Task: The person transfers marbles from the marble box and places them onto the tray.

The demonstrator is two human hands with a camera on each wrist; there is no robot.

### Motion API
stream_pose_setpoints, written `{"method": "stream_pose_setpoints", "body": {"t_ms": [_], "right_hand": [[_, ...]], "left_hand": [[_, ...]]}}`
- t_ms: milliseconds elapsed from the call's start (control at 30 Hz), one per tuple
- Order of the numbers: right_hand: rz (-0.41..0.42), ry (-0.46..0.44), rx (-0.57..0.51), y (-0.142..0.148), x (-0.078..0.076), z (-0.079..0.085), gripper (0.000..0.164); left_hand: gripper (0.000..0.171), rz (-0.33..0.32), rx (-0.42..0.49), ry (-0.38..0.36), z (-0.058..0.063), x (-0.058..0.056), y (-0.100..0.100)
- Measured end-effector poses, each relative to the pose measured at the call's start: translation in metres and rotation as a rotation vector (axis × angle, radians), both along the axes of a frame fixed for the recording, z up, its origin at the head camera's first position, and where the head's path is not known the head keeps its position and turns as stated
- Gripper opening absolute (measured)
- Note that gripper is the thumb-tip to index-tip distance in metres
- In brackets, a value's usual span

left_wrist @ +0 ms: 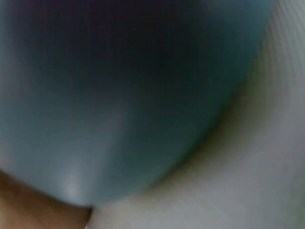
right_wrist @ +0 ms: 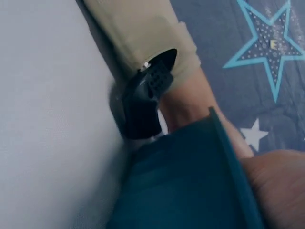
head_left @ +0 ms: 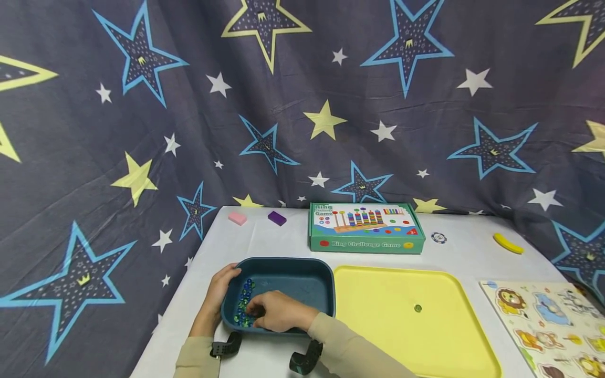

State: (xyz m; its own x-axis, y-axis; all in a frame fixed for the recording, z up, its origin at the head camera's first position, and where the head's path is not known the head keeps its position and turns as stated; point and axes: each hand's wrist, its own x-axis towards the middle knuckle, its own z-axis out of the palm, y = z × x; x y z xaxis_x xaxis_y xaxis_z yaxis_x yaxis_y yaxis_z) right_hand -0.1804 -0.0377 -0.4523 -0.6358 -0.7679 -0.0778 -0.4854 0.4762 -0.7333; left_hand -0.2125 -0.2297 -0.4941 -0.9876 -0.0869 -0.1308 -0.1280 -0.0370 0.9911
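Observation:
A dark teal tub (head_left: 293,278) stands on the white table, with blue and green glass marbles (head_left: 247,287) bunched along its left end. My left hand (head_left: 217,294) holds the tub by its left wall, fingers at the rim. Reaching into the tub, my right hand (head_left: 281,311) has bent fingers down among the marbles. Its fingertips are hidden, so whether they pinch a marble does not show. One greenish marble (head_left: 418,308) lies on the yellow tray (head_left: 378,336) to the right. The left wrist view is filled by the blurred tub wall (left_wrist: 119,143).
Behind the tub and tray is a green Ring Challenge Game box (head_left: 366,244). A pink block (head_left: 237,218) and a purple block (head_left: 277,218) lie at back left. Rightward are a poker chip (head_left: 439,238), a toy banana (head_left: 508,243) and an animal puzzle board (head_left: 531,320).

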Motion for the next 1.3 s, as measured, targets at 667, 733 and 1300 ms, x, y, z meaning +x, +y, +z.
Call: {"method": "stream_pose_setpoints", "body": {"t_ms": [667,733,1300], "right_hand": [[0.013,-0.169,-0.038,-0.010,0.001,-0.006,0.011],[0.013,-0.178,-0.044,-0.009,0.001,-0.006,0.011],[-0.049,-0.012,-0.111,0.020,0.004,0.001,0.008]], "left_hand": [[0.032,0.004,0.000,-0.047,0.015,0.008,0.000],[0.031,0.011,-0.009,-0.046,0.009,0.005,-0.002],[0.034,0.008,-0.043,-0.020,-0.001,0.000,0.000]]}}
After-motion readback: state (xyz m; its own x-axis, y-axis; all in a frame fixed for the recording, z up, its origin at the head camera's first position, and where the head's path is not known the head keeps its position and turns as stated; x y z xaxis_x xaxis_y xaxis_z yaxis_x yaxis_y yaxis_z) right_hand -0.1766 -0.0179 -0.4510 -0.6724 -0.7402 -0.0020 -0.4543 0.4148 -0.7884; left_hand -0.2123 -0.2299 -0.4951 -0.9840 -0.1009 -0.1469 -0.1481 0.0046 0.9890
